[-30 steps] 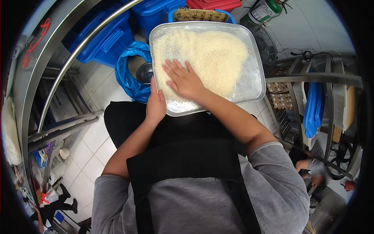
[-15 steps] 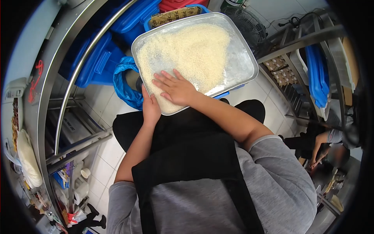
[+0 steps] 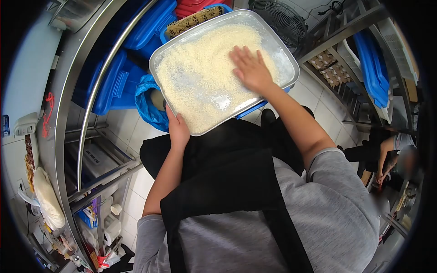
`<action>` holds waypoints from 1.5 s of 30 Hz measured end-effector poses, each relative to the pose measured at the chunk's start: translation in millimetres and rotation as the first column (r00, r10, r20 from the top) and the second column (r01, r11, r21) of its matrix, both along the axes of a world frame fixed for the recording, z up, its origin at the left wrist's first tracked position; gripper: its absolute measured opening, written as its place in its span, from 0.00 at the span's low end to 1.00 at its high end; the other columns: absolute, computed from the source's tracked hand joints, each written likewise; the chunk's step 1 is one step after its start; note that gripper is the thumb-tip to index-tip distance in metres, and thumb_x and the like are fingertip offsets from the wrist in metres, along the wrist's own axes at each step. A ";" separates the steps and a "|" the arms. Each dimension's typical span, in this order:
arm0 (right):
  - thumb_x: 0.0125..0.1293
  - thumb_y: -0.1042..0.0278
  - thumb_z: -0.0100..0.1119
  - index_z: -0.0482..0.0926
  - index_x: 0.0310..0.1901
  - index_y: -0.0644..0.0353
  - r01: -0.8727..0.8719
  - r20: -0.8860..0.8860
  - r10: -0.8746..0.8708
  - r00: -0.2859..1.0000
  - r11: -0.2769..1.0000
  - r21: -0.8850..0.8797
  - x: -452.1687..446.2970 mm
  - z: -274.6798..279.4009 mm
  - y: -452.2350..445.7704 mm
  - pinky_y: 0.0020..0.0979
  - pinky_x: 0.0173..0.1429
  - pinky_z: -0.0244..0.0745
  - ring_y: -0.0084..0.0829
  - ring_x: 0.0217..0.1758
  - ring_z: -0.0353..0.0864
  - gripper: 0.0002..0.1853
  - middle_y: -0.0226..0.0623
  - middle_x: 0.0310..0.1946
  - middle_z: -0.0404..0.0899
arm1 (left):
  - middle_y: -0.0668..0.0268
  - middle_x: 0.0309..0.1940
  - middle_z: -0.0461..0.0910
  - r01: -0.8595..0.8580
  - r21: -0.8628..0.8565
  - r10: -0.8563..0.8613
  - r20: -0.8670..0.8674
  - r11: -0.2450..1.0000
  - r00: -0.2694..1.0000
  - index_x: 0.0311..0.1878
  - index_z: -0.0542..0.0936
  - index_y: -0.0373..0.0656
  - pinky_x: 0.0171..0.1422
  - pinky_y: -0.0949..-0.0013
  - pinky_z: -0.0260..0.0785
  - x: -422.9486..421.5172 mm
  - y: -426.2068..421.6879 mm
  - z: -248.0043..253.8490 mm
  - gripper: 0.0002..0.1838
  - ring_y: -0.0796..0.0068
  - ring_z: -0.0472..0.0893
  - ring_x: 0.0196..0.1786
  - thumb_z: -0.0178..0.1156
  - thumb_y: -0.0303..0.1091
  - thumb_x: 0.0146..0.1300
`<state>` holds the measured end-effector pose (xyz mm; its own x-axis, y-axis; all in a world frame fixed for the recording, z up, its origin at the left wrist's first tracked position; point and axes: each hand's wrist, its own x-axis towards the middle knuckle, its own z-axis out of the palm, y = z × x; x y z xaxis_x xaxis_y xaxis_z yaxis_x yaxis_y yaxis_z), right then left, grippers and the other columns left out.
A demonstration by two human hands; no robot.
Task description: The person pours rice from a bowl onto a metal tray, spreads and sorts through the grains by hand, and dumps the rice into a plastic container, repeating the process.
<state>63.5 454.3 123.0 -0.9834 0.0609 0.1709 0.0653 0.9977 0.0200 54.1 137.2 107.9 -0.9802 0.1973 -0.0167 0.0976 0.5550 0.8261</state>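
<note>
A metal tray (image 3: 287,75) lies tilted in front of me, with pale grains (image 3: 195,63) spread over most of it. Bare metal shows at its right end and in small patches near the middle. My left hand (image 3: 179,129) grips the near left edge of the tray, its thumb on the rim and its other fingers hidden below. Flat on the grains at the right part of the tray, my right hand (image 3: 251,70) has its fingers apart. A blue plastic bag (image 3: 148,107), standing open, is beside the tray's left edge.
Blue lidded bins (image 3: 119,88) stand at the upper left, near a curved metal rail (image 3: 93,98). A fan (image 3: 280,25) is behind the tray. At right, a metal rack holds egg trays (image 3: 330,68) and blue lids (image 3: 371,68). Another person's arm (image 3: 384,157) shows at far right.
My right hand has moved from the left part of the tray to the right, over the grains. Grains now spread further over the tray. The view has turned, and my left hand still holds the edge.
</note>
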 end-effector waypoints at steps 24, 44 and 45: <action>0.73 0.53 0.44 0.57 0.74 0.51 -0.487 -0.059 0.497 0.866 0.810 -0.326 -24.7 -13.0 -117.5 0.53 0.78 0.43 0.38 0.79 0.50 0.30 0.36 0.76 0.52 | 0.41 0.65 0.67 0.030 0.072 -0.034 0.057 0.997 0.998 0.76 0.46 0.39 0.68 0.59 0.62 1.8 1.9 6.9 0.31 0.47 0.71 0.66 0.38 0.21 0.70; 0.75 0.53 0.35 0.51 0.76 0.51 -0.203 0.050 0.213 0.976 0.966 -0.158 -101.9 0.1 -84.1 0.47 0.81 0.34 0.32 0.81 0.43 0.30 0.33 0.78 0.46 | 0.40 0.66 0.65 0.021 0.011 -0.022 0.042 1.000 0.999 0.76 0.45 0.38 0.69 0.58 0.62 2.7 -0.5 2.4 0.31 0.46 0.70 0.67 0.39 0.24 0.71; 0.75 0.53 0.35 0.51 0.76 0.51 -0.206 0.049 0.216 0.975 0.966 -0.159 -106.5 -3.2 -69.3 0.47 0.81 0.34 0.32 0.81 0.43 0.30 0.33 0.78 0.46 | 0.39 0.65 0.66 0.020 0.016 -0.021 0.056 1.000 0.998 0.76 0.45 0.38 0.68 0.58 0.62 3.0 0.6 5.0 0.31 0.46 0.70 0.66 0.39 0.24 0.71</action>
<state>-43.0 385.0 119.9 -0.9855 -0.1288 0.1102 -0.1433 0.9803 -0.1357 57.1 137.8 112.9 -0.9735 0.2182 -0.0687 0.0619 0.5404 0.8392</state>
